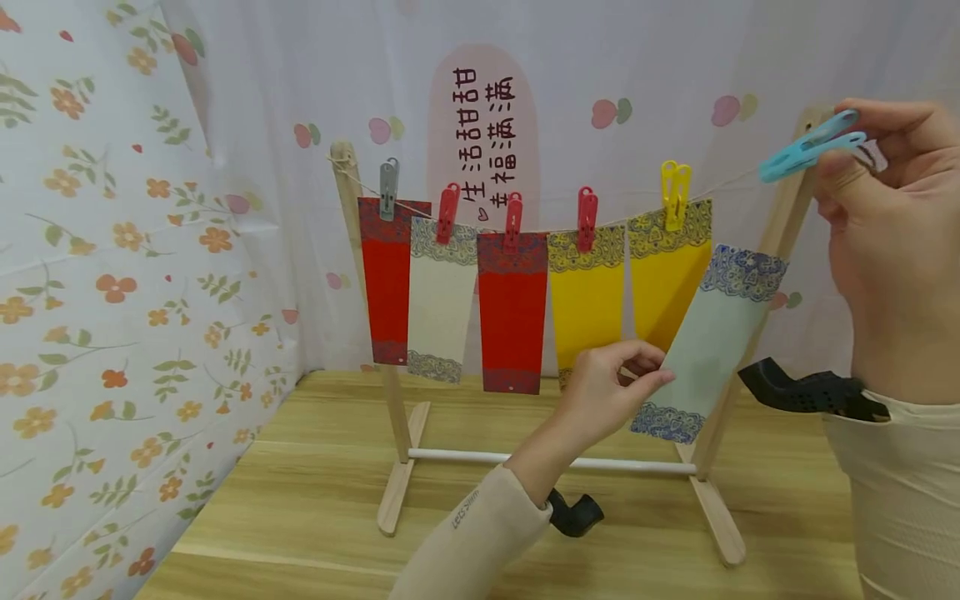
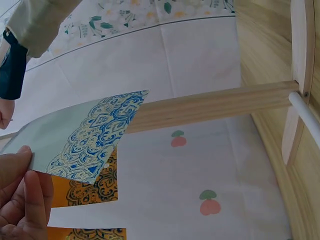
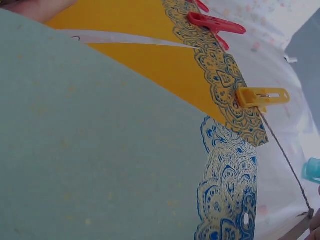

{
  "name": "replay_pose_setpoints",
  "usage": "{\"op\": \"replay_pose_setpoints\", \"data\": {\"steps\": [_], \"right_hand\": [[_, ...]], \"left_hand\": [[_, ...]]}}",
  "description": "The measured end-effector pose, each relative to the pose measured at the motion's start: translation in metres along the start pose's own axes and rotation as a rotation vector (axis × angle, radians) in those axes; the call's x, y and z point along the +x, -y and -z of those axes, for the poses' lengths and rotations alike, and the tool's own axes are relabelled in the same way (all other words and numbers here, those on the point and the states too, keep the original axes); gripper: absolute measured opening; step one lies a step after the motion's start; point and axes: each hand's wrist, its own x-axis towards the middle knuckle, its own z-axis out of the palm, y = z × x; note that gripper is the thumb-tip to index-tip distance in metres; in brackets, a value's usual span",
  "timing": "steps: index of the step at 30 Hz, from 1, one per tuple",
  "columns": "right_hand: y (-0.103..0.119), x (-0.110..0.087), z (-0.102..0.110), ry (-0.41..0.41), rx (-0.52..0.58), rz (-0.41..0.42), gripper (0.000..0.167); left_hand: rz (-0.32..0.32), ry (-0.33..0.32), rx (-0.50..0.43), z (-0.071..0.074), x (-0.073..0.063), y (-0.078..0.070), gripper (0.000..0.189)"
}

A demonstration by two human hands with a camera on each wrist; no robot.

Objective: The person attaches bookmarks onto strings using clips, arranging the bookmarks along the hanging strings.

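Observation:
My left hand point(image 1: 611, 387) pinches the left edge of a pale green card point(image 1: 708, 350) with blue patterned bands at both ends. The card leans, its top tipped right, in front of a yellow card point(image 1: 660, 283). Up at the right, my right hand point(image 1: 900, 183) grips a light blue clothespin point(image 1: 806, 150) by its handles between thumb and fingers, near the right end of the string point(image 1: 723, 182). In the left wrist view, thumb and fingers of the left hand point(image 2: 22, 192) meet at the card's edge. The right wrist view shows the pale green card point(image 3: 125, 150) up close.
A wooden frame with a right post point(image 1: 787, 212) and white crossbar point(image 1: 465, 456) stands on the wood-grain table point(image 1: 285, 500). Red, white and yellow cards hang by grey point(image 1: 387, 192), red point(image 1: 513, 221) and yellow point(image 1: 675, 196) clothespins. A printed curtain point(image 1: 300, 67) is behind.

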Motion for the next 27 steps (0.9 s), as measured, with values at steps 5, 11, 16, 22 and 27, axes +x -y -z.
{"op": "replay_pose_setpoints", "data": {"steps": [5,11,16,22,27], "right_hand": [[0.003,0.007,-0.005,0.011,-0.139,0.021,0.037],[0.006,0.015,-0.006,0.063,-0.339,0.047,0.032],[0.008,0.019,-0.005,0.122,-0.366,0.031,0.029],[0.014,0.029,-0.002,0.145,-0.589,-0.031,0.026],[0.017,0.038,-0.002,0.205,-0.647,-0.078,0.029]], "left_hand": [[-0.048,-0.001,0.051,-0.003,0.009,-0.003,0.012],[-0.072,-0.018,0.035,-0.004,0.017,-0.005,0.013],[-0.075,-0.070,0.007,-0.007,0.020,-0.007,0.014],[-0.076,-0.121,0.000,-0.011,0.024,-0.011,0.015],[-0.073,-0.155,-0.001,-0.013,0.028,-0.013,0.015]]}}
